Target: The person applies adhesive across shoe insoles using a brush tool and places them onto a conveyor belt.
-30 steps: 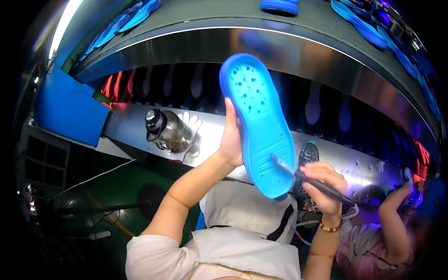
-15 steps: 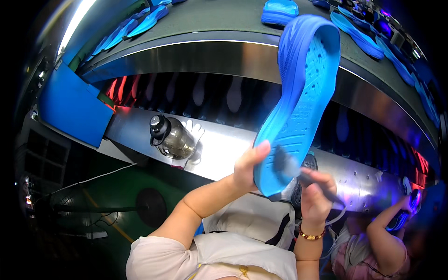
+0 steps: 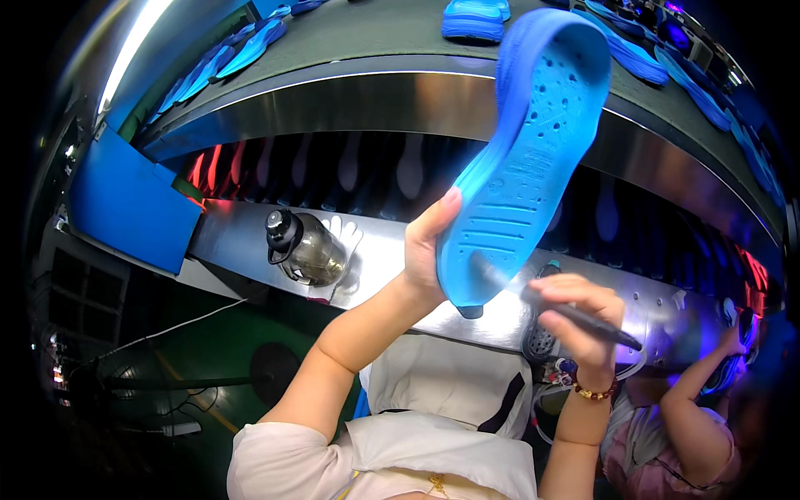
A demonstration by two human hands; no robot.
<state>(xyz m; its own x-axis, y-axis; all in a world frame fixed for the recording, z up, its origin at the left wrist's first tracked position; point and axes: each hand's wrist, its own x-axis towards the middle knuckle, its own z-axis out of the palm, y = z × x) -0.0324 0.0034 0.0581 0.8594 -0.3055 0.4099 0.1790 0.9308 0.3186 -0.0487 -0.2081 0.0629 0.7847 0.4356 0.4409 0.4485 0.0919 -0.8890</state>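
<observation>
A long blue shoe sole [image 3: 533,150] is held up in front of me, its hollow inner side with small holes and ridges facing me. My left hand [image 3: 423,250] is closed around the left edge near its lower end, thumb lying along the side. In my right hand [image 3: 587,312] is a brush with a dark handle [image 3: 621,335], gripped like a pen. The brush's tip is smeared by motion over the sole's lower end, so I cannot tell whether it touches.
A dark-capped bottle [image 3: 312,250] and a white glove [image 3: 352,237] lie on the steel ledge [image 3: 383,250]. Above, several blue soles [image 3: 473,21] rest on a green-grey belt [image 3: 375,29]. A dark perforated object [image 3: 540,337] sits behind my right hand. Another person [image 3: 683,417] works at right.
My right hand has moved right with the brush, away from the sole's middle. The sole and my left hand have shifted slightly left and upward.
</observation>
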